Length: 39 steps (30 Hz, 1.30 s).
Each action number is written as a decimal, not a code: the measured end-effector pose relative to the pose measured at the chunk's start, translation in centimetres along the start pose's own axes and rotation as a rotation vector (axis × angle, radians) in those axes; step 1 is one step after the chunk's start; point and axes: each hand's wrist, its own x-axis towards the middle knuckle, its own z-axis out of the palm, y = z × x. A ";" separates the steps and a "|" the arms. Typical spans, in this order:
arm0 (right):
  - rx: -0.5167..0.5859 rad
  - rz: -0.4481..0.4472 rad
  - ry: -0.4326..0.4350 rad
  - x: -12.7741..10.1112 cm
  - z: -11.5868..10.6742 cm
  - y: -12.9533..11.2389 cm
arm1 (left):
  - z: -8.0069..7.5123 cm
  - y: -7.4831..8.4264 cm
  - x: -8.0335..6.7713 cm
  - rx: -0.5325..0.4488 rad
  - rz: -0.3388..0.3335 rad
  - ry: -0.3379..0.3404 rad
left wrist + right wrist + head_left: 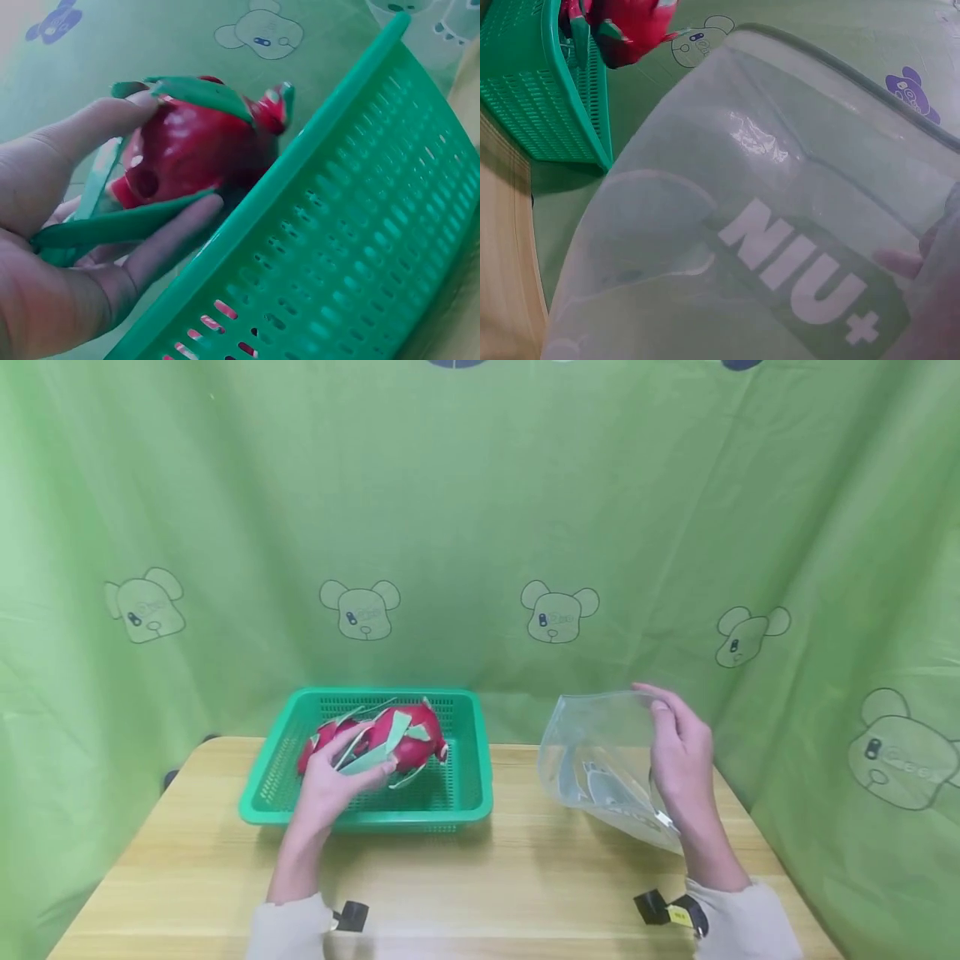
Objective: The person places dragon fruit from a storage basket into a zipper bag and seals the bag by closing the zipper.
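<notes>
A green cloth backdrop (480,527) printed with bear figures hangs behind and to both sides of the wooden surface (465,877), closing in the far, left and right edges; the near half of the surface lies bare between the two forearms, giving open room there

The green basket (472,777) sits on the far left part of the surface, its slotted walls low and its top open. To the right, well apart from it, a clear plastic bag (592,760) stands tilted, its mouth turned up and toward the left, with bare surface between it and the basket. White lettering shows on the bag wall in the right wrist view

The dragon fruit (408,739) is inside the basket's outline, raised at about rim height near the far wall. Its long axis runs roughly left to right, slightly tilted, with the green-tipped scales fanning toward the right and near side

The left hand (330,781) reaches over the basket's near rim; its grip is curled round the fruit, thumb on top and fingers (176,232) beneath, pressing a long green scale. The right hand (682,756) pinches the bag's upper right edge, holding the mouth up
</notes>
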 end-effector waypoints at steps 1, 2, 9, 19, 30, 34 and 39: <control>0.004 0.001 0.003 -0.1 0.0 0.0 | 0.0 0.0 0.0 -0.052 -0.008 -0.007; 0.009 0.002 0.009 -0.2 0.0 0.1 | -0.1 0.0 0.1 -0.103 -0.010 -0.013; 0.051 0.022 0.048 -0.7 0.0 0.1 | -0.4 0.1 0.0 -0.434 -0.017 -0.078; 0.083 0.006 0.049 -0.9 0.3 -0.1 | -1.2 0.2 -0.3 -0.591 -0.013 -0.161; 0.079 -0.012 0.078 -0.9 0.5 -0.1 | -1.7 1.2 -1.0 -0.658 -0.044 -0.196; 0.083 -0.009 0.078 -1.0 0.6 0.0 | -1.9 1.7 -1.2 -0.677 -0.046 -0.196; 0.086 -0.013 0.082 -1.1 0.6 0.1 | -2.1 2.3 -1.5 -0.668 -0.017 -0.217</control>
